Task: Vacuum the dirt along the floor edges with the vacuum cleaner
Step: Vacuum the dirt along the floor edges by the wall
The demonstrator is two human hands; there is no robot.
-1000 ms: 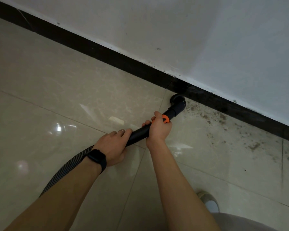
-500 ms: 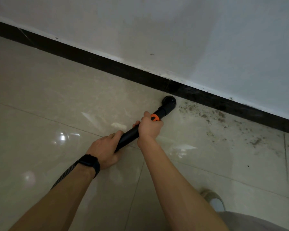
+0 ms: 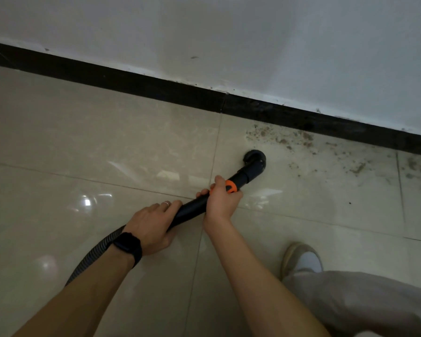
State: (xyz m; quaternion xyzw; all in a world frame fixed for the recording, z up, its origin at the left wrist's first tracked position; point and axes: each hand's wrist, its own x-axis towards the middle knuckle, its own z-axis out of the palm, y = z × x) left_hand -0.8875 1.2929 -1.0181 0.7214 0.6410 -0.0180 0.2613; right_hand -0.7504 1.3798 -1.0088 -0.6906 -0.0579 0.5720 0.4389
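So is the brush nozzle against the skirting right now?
No, apart: pale tile shows between the brush nozzle and the black skirting; dirt lies in that gap.

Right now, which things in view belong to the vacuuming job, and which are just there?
Job: brush nozzle, black wand, ribbed hose, dirt by the black skirting, left hand and right hand, both gripping the wand.
Just there: shoe, wristwatch, ring, white wall.

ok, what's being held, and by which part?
Both hold the black plastic vacuum wand: right hand at the orange collar, left hand at the rear end by the ribbed hose.
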